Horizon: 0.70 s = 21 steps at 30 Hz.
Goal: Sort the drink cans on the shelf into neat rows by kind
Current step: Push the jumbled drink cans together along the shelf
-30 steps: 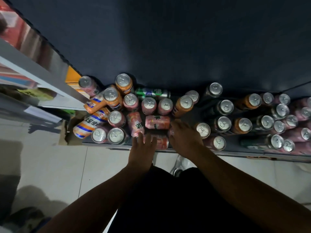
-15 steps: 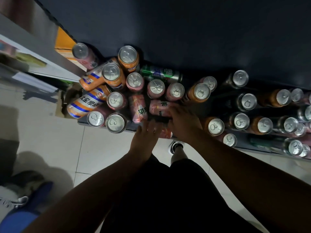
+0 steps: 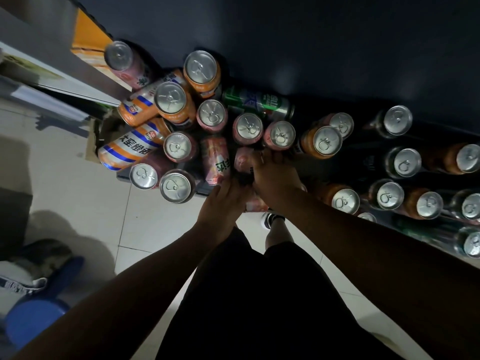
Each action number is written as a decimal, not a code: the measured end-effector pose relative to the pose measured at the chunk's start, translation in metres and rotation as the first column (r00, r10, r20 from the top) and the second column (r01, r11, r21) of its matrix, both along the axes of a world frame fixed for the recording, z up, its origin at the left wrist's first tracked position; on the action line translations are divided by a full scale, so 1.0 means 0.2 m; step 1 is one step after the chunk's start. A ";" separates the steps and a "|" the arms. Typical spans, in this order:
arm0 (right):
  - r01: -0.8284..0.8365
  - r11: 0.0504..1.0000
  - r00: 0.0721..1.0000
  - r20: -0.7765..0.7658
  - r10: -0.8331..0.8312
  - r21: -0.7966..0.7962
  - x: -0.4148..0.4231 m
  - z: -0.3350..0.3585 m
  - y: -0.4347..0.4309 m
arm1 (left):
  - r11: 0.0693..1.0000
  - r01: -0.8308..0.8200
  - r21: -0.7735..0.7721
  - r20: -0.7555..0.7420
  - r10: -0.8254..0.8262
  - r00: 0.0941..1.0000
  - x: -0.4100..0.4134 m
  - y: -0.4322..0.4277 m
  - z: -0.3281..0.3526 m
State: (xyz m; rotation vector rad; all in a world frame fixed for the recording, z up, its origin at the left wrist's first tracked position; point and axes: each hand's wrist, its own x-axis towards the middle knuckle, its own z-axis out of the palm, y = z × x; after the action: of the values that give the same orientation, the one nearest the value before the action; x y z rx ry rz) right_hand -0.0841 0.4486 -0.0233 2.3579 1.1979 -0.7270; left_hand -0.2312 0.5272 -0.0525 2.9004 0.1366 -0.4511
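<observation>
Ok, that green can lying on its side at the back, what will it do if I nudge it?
The green can lies on its side, so it will probably roll rather than slide. Upright pink cans stand right in front of it, so it may bump them. Its metal body looks stiff.

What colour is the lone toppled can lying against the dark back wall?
The can is green with blue and silver markings, seen in the head view.

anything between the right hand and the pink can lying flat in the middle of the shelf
Nothing visible: the right hand curls over the lying pink can itself. Upright pink cans crowd just behind it.
</observation>
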 end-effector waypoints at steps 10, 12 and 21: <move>0.029 0.996 0.991 0.129 -0.039 0.085 -0.09 -0.10 0.09 | 0.927 -0.203 -0.317 0.123 0.252 0.960 -0.08 0.03 0.18; -0.016 0.999 0.989 0.146 0.008 0.052 -0.12 -0.11 0.10 | 0.944 -0.157 -0.290 0.196 0.219 0.956 -0.06 0.04 0.21; -0.013 0.991 0.994 0.111 -0.002 0.137 -0.08 -0.09 0.11 | 0.944 -0.178 -0.279 0.078 0.207 0.975 -0.05 0.02 0.21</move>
State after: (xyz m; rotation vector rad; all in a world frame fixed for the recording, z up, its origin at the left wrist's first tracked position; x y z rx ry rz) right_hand -0.1007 0.4698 -0.0419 2.4695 1.2414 -0.5184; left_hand -0.2421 0.5319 -0.0114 2.6020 0.3138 -0.2566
